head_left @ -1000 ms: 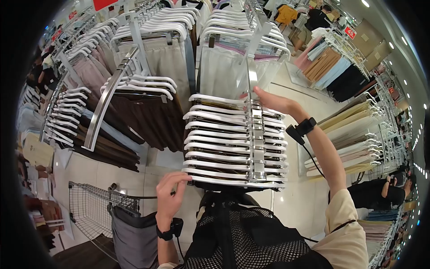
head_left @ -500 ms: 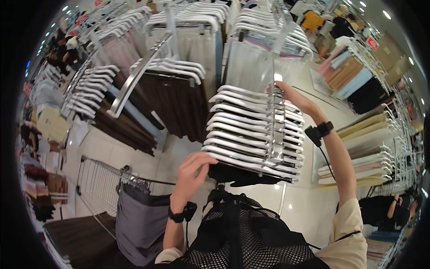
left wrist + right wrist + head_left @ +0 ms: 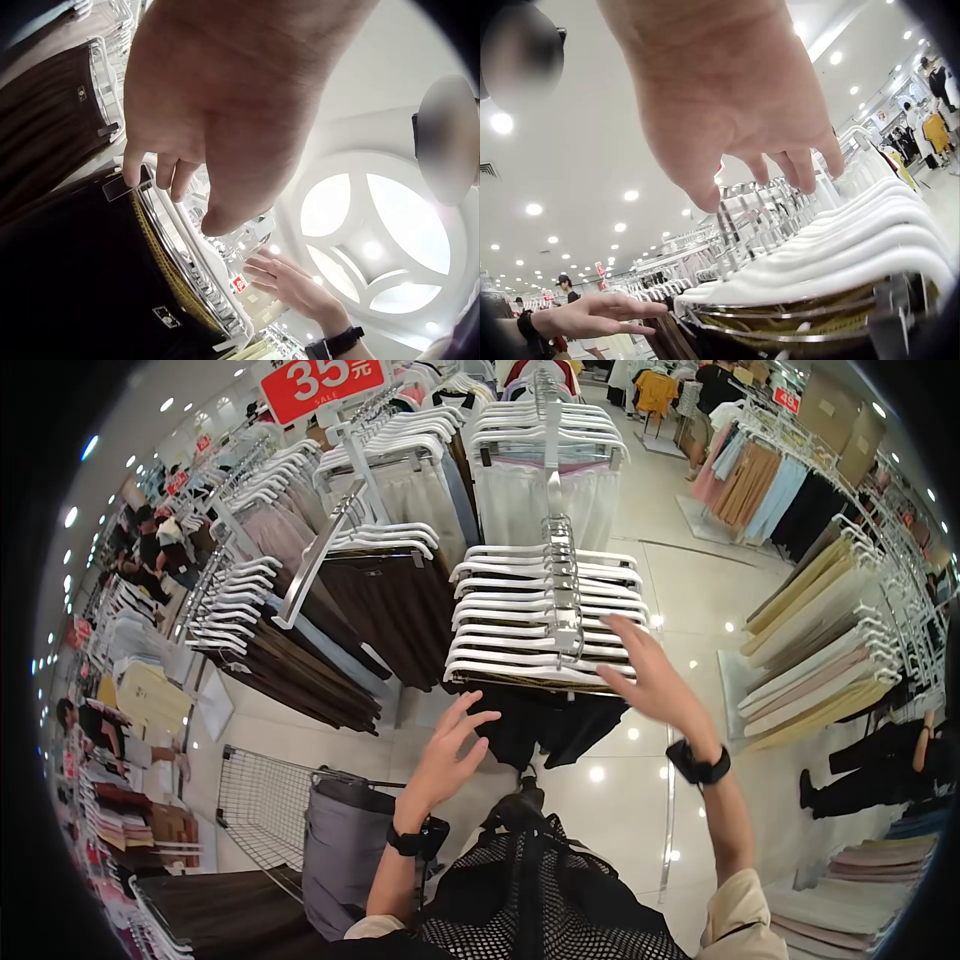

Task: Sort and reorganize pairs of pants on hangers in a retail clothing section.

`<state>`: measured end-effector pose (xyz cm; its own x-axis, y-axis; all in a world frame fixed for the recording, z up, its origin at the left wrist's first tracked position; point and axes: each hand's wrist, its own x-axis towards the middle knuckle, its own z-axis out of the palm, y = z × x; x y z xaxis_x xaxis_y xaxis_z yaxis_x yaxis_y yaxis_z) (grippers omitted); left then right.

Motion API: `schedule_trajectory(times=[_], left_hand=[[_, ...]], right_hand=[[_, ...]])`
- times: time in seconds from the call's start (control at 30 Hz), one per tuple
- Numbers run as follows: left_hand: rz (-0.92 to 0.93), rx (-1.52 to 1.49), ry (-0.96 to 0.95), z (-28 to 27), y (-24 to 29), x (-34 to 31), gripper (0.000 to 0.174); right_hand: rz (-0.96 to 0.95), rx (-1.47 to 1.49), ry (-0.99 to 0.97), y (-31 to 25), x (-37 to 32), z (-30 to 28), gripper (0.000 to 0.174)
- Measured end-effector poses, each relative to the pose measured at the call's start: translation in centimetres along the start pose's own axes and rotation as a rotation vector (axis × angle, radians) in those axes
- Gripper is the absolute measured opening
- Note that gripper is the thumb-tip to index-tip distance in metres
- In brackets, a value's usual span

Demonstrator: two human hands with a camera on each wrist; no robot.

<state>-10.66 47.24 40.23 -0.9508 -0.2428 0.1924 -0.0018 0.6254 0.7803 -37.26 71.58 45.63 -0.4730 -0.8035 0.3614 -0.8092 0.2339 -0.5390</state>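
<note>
A row of white hangers (image 3: 500, 628) hangs on a metal rail (image 3: 566, 622) in front of me, with black garments (image 3: 515, 715) clipped below. Just off the near left end of the row is my left hand (image 3: 440, 765), its fingers spread and nothing in them. My right hand (image 3: 660, 685) hovers at the right ends of the nearest hangers, thumb and fingers apart. In the right wrist view its fingers overlap the metal hanger hooks (image 3: 742, 217). The left wrist view shows a garment's yellowish inner waistband (image 3: 161, 255) and dark clips.
Dark brown garments (image 3: 375, 605) hang on a neighbouring arm to the left. A wire cart (image 3: 262, 795) with a grey garment (image 3: 345, 850) over its side stands at lower left. To the right is a rack of pale garments (image 3: 810, 675); a person in black (image 3: 880, 755) is beyond it.
My right hand has come away from the far end of the row and back toward me. My left hand has left the nearest hanger's left end. The head view has shifted.
</note>
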Motion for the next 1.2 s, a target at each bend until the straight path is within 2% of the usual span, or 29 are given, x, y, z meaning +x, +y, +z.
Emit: schedule_trajectory(times=[0.07, 0.13, 0.2, 0.33, 0.43, 0.5, 0.53, 0.6, 0.67, 0.73, 0.87, 0.9, 1.1, 1.2], left_hand=[[-0.024, -0.066, -0.064, 0.6, 0.1, -0.9, 0.041], [-0.006, -0.087, -0.148, 0.8, -0.7, -1.2, 0.042], [-0.02, -0.084, -0.196, 0.5, -1.6, -1.3, 0.042], [-0.089, -0.144, -0.131, -0.9, -5.4, -0.5, 0.043], [-0.162, -0.339, -0.036, -2.1, -9.5, 0.4, 0.043], [-0.215, -0.366, 0.016, -4.0, -12.5, 1.4, 0.044], [-0.21, -0.288, 0.05, -5.0, -14.4, 2.0, 0.046], [-0.277, -0.408, 0.123, -7.3, -18.7, 3.4, 0.054], [-0.431, -0.58, 0.247, -10.2, -17.1, 5.5, 0.058], [-0.387, -0.676, 0.266, -13.1, -19.6, 8.0, 0.067], [-0.296, -0.762, 0.256, -16.9, -21.7, 14.2, 0.073], [-0.32, -0.882, 0.283, -17.7, -22.4, 16.1, 0.076], [-0.29, -0.989, 0.435, -21.3, -27.7, 24.5, 0.077], [-0.18, -1.053, 0.448, -22.1, -31.0, 26.4, 0.072]], right_hand=[[0.039, -0.006, 0.027, -1.2, -4.3, 1.7, 0.062], [0.067, -0.049, -0.078, -3.3, -8.2, 3.2, 0.062], [0.02, -0.047, -0.077, -5.2, -11.6, 5.0, 0.054], [0.135, 0.215, -0.156, -5.5, -17.0, 8.5, 0.047], [0.287, 0.375, -0.236, -6.1, -19.0, 9.7, 0.044], [0.385, 0.448, -0.266, -6.4, -19.3, 10.4, 0.047], [0.419, 0.423, -0.284, -6.3, -19.5, 10.8, 0.049], [0.487, 0.369, -0.326, -5.8, -20.0, 11.6, 0.052], [0.514, 0.327, -0.378, -4.9, -20.6, 12.8, 0.054], [0.55, 0.301, -0.412, -4.6, -20.5, 13.4, 0.055], [0.627, 0.26, -0.413, -4.1, -18.9, 14.1, 0.055], [0.644, 0.241, -0.405, -4.0, -18.3, 14.2, 0.055], [0.802, 0.175, -0.235, -3.6, -12.4, 15.1, 0.056], [0.853, 0.176, -0.278, -5.0, -8.6, 15.3, 0.055]])
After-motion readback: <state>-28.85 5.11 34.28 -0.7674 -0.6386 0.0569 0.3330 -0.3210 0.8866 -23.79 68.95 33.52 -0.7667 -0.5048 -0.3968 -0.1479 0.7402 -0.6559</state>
